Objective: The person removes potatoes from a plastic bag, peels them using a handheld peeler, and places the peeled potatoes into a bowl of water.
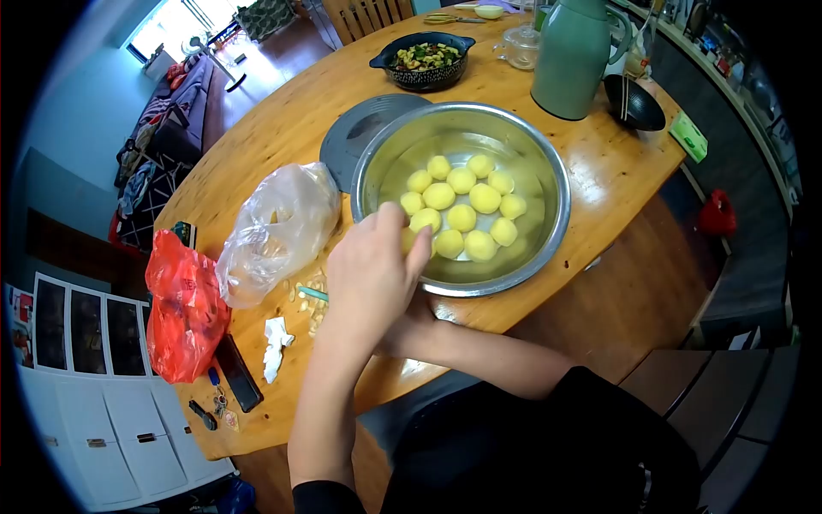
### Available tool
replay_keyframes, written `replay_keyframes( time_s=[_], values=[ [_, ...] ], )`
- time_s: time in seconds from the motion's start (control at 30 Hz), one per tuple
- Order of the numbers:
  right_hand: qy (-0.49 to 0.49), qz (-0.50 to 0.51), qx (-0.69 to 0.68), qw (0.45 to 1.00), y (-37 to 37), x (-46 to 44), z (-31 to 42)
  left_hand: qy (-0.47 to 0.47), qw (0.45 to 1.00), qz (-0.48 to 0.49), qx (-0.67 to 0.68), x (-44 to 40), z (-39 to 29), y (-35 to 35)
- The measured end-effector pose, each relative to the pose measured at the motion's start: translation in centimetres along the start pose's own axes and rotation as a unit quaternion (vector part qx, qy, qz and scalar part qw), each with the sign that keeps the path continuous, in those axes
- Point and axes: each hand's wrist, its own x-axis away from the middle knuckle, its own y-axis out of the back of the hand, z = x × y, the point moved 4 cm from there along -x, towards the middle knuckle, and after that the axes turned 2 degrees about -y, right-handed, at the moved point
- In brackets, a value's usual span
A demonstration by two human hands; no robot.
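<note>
My left hand (pixel 372 265) is at the near left rim of a large steel bowl (pixel 556 218), thumb and fingers curled round a yellow peeled potato (pixel 408 242) that is partly covered. Inside the bowl lie several more peeled potatoes (pixel 485 199), round and yellow. My right forearm (pixel 488 355) crosses beneath my left wrist, which hides the right hand's fingers. A green handle (pixel 313 294) sticks out left of the left wrist; whether the right hand holds it cannot be seen. Thin peelings (pixel 317 319) are scattered on the table beside it.
Left of the bowl are a clear plastic bag (pixel 282 227), a red bag (pixel 184 308), a crumpled tissue (pixel 276 347), a phone (pixel 239 373) and keys (pixel 222 403). Behind stand a grey round lid (pixel 342 137), a dish of food (pixel 428 60), a green jug (pixel 572 64) and a black bowl (pixel 635 104).
</note>
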Motion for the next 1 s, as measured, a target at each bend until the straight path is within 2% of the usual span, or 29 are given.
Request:
replay_keyframes(
  time_s=[0.07, 0.17, 0.23, 0.37, 0.4, 0.43, 0.5, 0.63, 0.73, 0.8, 0.9, 1.0],
  values=[
    [0.018, -0.026, -0.008, 0.999, 0.0, -0.1, -0.8, -0.066, 0.994, 0.01, -0.086, -1.0, -0.3, -0.8],
    [0.029, 0.029, -0.027, 0.999, -1.5, 0.0, -2.5, -0.093, 0.985, -0.13, -0.056, -0.6, 0.5, 1.0],
    [-0.027, 0.004, -0.018, 0.999, -0.7, 0.4, -1.9, 0.028, 0.977, -0.169, 0.128, 1.7, 2.9, 2.6],
    [-0.044, 0.053, -0.022, 0.997, 0.1, 0.4, -0.9, 0.093, 0.931, -0.278, 0.216, 8.2, 12.1, 5.0],
    [-0.047, 0.064, -0.031, 0.996, -0.1, 0.4, -0.9, 0.123, 0.934, -0.258, 0.213, 9.4, 13.8, 5.4],
    [-0.014, 0.032, -0.026, 0.999, 0.0, 0.5, -1.1, 0.153, 0.935, -0.239, 0.212, 10.2, 15.0, 5.7],
    [0.058, -0.025, -0.024, 0.998, -0.3, 0.7, -1.3, 0.199, 0.942, -0.203, 0.18, 11.2, 17.1, 5.8],
    [0.025, -0.004, 0.008, 1.0, 0.4, 0.6, -0.2, 0.144, 0.985, -0.084, 0.035, 9.3, 20.0, 6.3],
    [0.061, -0.047, 0.024, 0.997, 0.1, 0.3, -0.4, 0.112, 0.993, -0.046, -0.018, 6.3, 22.6, 6.9],
    [0.048, -0.034, 0.017, 0.998, 0.0, 0.4, -0.2, 0.104, 0.992, 0.004, -0.071, 4.6, 25.7, 6.1],
    [0.06, -0.037, 0.026, 0.997, -0.1, 0.0, 0.1, 0.096, 0.966, -0.009, -0.238, 2.1, 27.4, 6.3],
    [0.056, -0.027, 0.03, 0.998, -0.3, -0.1, 0.1, 0.041, 0.954, -0.192, -0.226, 0.3, 29.2, 7.2]
  ],
)
